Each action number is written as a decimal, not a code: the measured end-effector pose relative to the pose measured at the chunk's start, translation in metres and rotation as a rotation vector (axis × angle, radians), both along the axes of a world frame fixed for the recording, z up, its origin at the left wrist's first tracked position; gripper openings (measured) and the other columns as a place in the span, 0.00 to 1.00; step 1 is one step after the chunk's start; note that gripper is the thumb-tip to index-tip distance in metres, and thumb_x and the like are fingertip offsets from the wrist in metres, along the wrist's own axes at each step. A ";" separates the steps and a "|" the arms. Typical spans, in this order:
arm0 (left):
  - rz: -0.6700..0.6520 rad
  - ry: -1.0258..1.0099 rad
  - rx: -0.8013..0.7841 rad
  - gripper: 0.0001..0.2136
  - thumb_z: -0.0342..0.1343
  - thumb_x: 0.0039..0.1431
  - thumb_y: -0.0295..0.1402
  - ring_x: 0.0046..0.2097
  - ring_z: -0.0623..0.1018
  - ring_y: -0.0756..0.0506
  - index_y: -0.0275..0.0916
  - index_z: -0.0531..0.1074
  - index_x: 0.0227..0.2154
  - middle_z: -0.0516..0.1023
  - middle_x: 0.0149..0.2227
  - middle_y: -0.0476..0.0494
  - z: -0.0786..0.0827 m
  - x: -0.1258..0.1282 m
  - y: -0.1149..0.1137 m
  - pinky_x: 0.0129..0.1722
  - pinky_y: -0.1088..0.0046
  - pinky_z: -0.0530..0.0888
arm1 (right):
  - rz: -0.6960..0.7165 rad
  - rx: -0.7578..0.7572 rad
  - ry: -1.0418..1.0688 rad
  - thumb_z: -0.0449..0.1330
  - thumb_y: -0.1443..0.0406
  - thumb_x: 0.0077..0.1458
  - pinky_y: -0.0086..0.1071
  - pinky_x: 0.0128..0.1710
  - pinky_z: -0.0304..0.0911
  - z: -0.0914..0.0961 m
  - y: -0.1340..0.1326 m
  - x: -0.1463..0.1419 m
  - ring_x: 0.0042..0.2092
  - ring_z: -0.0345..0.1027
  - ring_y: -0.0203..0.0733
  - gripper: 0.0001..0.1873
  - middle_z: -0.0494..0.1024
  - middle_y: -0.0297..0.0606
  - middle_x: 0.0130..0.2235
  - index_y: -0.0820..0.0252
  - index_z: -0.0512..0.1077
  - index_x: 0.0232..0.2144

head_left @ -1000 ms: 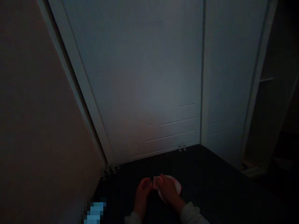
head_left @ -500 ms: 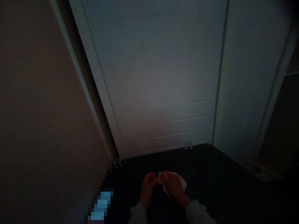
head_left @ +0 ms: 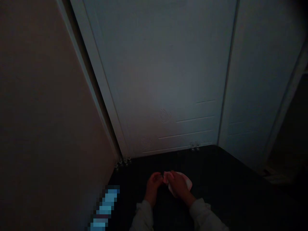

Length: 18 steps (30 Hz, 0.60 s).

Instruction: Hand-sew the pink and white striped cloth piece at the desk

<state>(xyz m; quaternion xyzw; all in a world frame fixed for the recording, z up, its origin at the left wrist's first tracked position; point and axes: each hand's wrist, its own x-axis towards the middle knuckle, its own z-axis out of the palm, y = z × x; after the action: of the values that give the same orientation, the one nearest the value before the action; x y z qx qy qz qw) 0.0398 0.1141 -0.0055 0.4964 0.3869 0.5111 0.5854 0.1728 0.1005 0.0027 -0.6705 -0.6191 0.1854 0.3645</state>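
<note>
In the dim head view, a soft pink-and-white item [head_left: 188, 183], perhaps a small piece of cloth, lies over the dark surface [head_left: 204, 166]. My right hand [head_left: 178, 185] is closed on it, with a pink end poking out past the fingers on the left. Just left of that end is my left hand [head_left: 153, 183], its fingers curled and the tips close together by the pink edge. Poor light hides what, if anything, those fingertips pinch. Part of the item is covered by my right hand.
A pale panel [head_left: 156, 77] with heart patterns and grooved lines rises behind the dark surface. Small shiny objects stand at its back-left corner [head_left: 123, 162] and back edge [head_left: 195, 147]. A brownish wall or panel [head_left: 48, 112] is on the left. A pixelated blue patch [head_left: 106, 205] sits lower left.
The view has shifted slightly, so the hands and the surface sit a little higher in the picture. My right hand still grips the pink-and-white item, and my left hand stays beside its end.
</note>
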 end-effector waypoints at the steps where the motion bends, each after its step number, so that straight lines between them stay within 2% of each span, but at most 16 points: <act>1: 0.004 0.005 0.001 0.17 0.57 0.39 0.36 0.36 0.72 0.45 0.35 0.67 0.35 0.72 0.35 0.41 0.001 0.002 -0.002 0.36 0.70 0.66 | -0.002 -0.003 0.013 0.42 0.60 0.52 0.27 0.30 0.50 0.001 -0.002 0.002 0.31 0.63 0.36 0.16 0.72 0.40 0.29 0.62 0.66 0.26; 8: 0.023 0.012 0.001 0.17 0.58 0.39 0.36 0.37 0.72 0.45 0.35 0.66 0.35 0.72 0.35 0.40 0.007 0.013 -0.010 0.36 0.71 0.67 | 0.027 0.014 0.015 0.43 0.60 0.52 0.27 0.29 0.50 0.008 -0.010 0.015 0.31 0.63 0.36 0.16 0.71 0.39 0.28 0.62 0.66 0.25; 18: 0.031 0.015 0.022 0.17 0.57 0.39 0.35 0.36 0.72 0.45 0.35 0.66 0.35 0.72 0.34 0.40 0.007 0.013 -0.011 0.35 0.71 0.67 | 0.034 0.052 0.028 0.42 0.60 0.52 0.27 0.28 0.49 0.000 -0.008 0.016 0.30 0.63 0.36 0.16 0.72 0.38 0.28 0.61 0.65 0.25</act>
<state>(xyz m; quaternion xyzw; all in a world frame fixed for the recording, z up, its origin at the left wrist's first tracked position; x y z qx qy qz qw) 0.0529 0.1030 0.0017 0.5006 0.3934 0.5203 0.5691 0.1892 0.0922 0.0030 -0.6474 -0.6300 0.1848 0.3870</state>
